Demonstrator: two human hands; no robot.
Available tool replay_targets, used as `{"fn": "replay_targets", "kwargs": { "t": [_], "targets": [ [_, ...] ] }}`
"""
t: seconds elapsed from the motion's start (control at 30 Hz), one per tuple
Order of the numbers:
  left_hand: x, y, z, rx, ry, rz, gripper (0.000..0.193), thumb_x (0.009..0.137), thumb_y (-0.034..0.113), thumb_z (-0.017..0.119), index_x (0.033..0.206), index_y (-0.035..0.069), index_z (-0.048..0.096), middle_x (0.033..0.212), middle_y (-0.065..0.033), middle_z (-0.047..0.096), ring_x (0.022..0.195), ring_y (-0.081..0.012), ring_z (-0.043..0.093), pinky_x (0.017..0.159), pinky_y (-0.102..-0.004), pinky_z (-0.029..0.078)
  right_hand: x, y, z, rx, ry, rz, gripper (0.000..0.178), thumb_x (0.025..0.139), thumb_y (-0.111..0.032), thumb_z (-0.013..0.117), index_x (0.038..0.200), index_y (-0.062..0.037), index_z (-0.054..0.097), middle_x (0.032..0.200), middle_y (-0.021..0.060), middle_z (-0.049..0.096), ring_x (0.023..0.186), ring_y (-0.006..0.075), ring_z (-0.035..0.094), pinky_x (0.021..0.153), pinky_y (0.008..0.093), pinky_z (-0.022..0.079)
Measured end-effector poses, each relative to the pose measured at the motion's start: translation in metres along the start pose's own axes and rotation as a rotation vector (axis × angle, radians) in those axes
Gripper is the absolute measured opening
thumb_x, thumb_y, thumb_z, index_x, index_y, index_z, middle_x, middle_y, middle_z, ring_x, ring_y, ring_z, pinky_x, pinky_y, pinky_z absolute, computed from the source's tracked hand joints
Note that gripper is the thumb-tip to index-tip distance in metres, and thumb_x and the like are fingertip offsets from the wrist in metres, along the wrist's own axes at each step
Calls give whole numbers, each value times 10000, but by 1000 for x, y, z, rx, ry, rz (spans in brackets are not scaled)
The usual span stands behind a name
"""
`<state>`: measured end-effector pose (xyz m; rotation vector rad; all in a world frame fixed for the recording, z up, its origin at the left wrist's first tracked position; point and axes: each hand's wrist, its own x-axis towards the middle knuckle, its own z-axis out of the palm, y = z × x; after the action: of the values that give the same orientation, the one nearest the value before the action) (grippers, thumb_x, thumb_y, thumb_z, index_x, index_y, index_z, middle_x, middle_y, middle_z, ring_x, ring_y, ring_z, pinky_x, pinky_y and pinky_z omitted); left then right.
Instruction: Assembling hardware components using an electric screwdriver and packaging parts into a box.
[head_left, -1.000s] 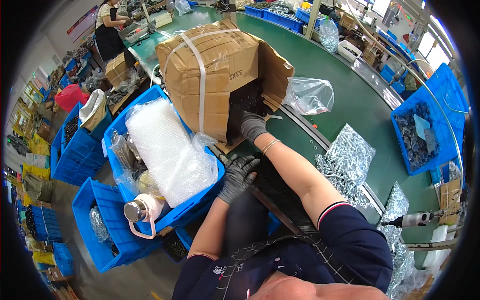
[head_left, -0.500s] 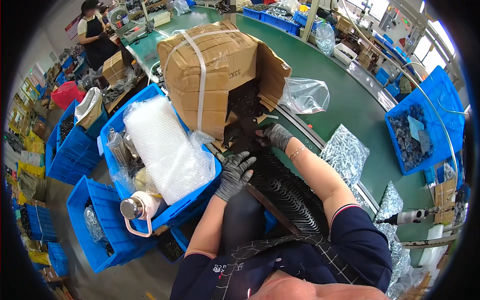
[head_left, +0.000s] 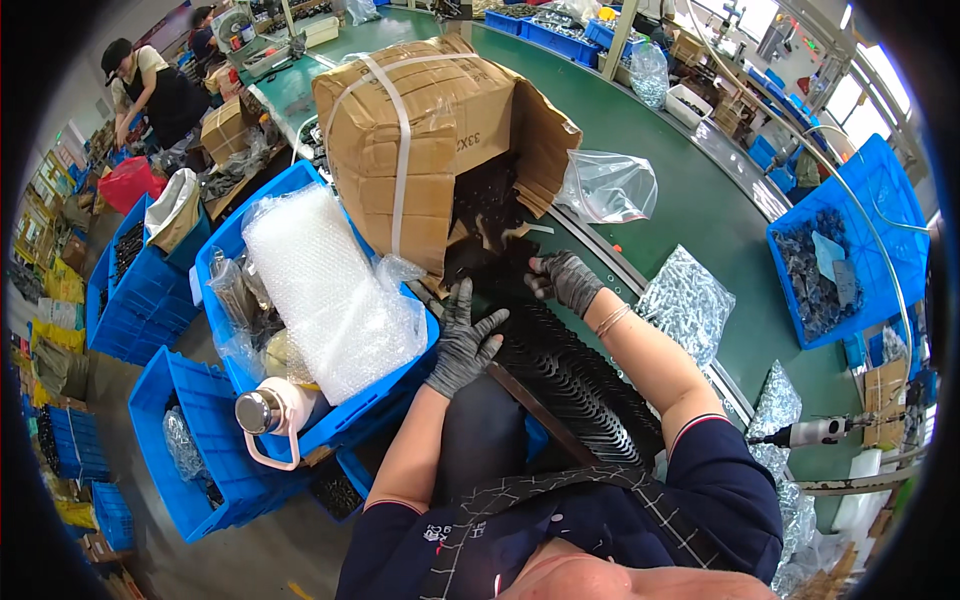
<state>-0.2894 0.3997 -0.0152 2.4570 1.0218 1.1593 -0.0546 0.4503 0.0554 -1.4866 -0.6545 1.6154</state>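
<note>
My right hand (head_left: pixel 567 281), in a grey glove, has its fingers curled on the edge of a flat black part (head_left: pixel 500 272) at the mouth of the cardboard box. Beside it, my left hand (head_left: pixel 463 345), gloved alike, has its fingers stretched and apart, the tips by the same dark pile. More black parts (head_left: pixel 487 205) fill the torn opening of the cardboard box (head_left: pixel 370 170). Below my hands runs a long row of stacked thin black parts (head_left: pixel 580 375), along a brown rail (head_left: pixel 545 415). Dark surfaces blend, so single parts are hard to tell apart.
To the left, a blue crate (head_left: pixel 335 410) holds bubble wrap (head_left: pixel 325 290) and a pink-white bottle (head_left: pixel 280 410). On the green table (head_left: pixel 690 190) lie a clear bag (head_left: pixel 610 187) and silver packets (head_left: pixel 687 300). A blue bin (head_left: pixel 850 250) stands right; a co-worker (head_left: pixel 160 95) bends far left.
My right hand has shifted slightly right and the dark parts between my hands have moved. My left fingers point more upward. The far co-worker has bent forward and moved left.
</note>
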Motion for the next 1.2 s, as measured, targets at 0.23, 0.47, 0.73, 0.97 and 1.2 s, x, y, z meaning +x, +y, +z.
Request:
{"fn": "replay_targets", "kwargs": {
  "t": [0.23, 0.47, 0.73, 0.97, 1.2],
  "targets": [
    [4, -1, -7, 45, -166, 26, 395, 832, 315, 622, 1218, 236, 655, 1342, -168, 505, 1237, -319, 471, 1092, -494, 270, -13, -18, -18, -332, -217, 170, 144, 904, -166, 630, 912, -25, 603, 735, 98, 646, 494, 132, 539, 437, 274, 450],
    [4, 1, -7, -14, -105, 39, 396, 830, 315, 624, 1215, 227, 652, 1257, -145, 566, 1194, -300, 503, 1087, -483, 275, -9, -4, -18, -1082, 34, -706, 150, 905, -186, 615, 972, -55, 644, 751, 118, 669, 653, 226, 641, 613, 359, 514],
    [4, 1, -4, -5, 134, 92, 485, 808, 337, 668, 1266, 192, 598, 1305, -163, 531, 1225, -322, 483, 1078, -500, 305, -1, -5, -3, -1588, -418, -1229, 276, 873, -238, 584, 1135, -182, 650, 1079, 109, 663, 948, 316, 644, 778, 374, 519],
    [3, 2, -4, -108, -32, -36, 529, 808, 339, 666, 1272, 107, 564, 1295, -169, 530, 1214, -350, 481, 1067, -481, 329, 14, -31, 63, -1682, -329, -775, 520, 788, -233, 636, 1289, -125, 546, 1191, 126, 614, 1047, 323, 605, 880, 387, 489],
    [7, 1, -2, -55, -110, -16, 502, 831, 368, 634, 1233, 73, 576, 1280, -173, 529, 1205, -361, 479, 1059, -470, 339, 44, -18, 93, -1910, -171, -1172, 569, 734, -364, 679, 1226, -93, 584, 1239, 196, 568, 1125, 366, 563, 900, 467, 463]
  ]
}}
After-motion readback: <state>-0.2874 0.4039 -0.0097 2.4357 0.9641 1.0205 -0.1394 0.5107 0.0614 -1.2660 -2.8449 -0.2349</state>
